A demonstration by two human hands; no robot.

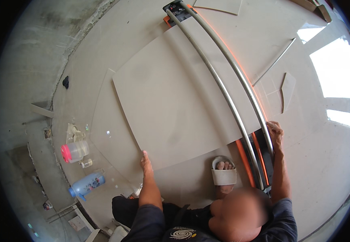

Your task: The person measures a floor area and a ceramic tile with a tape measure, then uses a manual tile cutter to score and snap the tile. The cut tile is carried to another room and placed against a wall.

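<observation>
A large grey-beige tile (167,97) lies across a tile cutter (249,159) with two long metal rails and orange edging. The tile passes beneath the rails. At the tile's near left corner, my left hand (146,161) is closed on the edge, thumb uppermost. My right hand (276,133) is at the outer rail, towards the cutter's near end, with its fingers curled in; what they grip is hidden. The cutter's black end block (175,8) shows at the far end.
My foot in a pale slipper (224,177) is close to the cutter's near end. On the left are a blue flask (88,184), a pink-lidded clear jug (75,151) and a small jar (86,163). A metal bar (274,61) and a tile offcut (287,90) lie right.
</observation>
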